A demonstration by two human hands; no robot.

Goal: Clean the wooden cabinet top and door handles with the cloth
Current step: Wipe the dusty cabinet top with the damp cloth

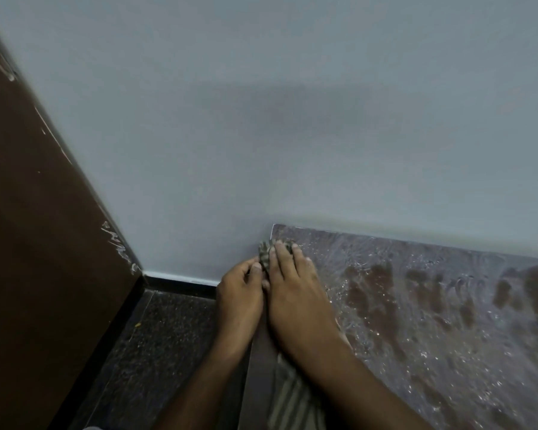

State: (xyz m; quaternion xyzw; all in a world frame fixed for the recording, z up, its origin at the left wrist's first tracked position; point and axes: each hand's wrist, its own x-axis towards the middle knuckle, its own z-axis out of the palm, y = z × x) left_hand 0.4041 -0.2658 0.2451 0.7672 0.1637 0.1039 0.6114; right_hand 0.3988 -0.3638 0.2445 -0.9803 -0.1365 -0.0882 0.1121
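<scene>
— Pressing down on the cloth [265, 252], is the right hand [295, 293] lying flat with straight fingers?

— Yes. The striped cloth is sitting at the far left corner of the dusty cabinet top [432, 305], by the wall [292, 119].

— And the left hand [239, 293]?

— Its curled fingers are pinching the cloth's edge, just beside the right one.

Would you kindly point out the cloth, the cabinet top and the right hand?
cloth [265, 254], head view, bunched end at the fingertips.
cabinet top [432, 305], head view, dusty bare surface.
right hand [295, 293], head view, back of hand.
</scene>
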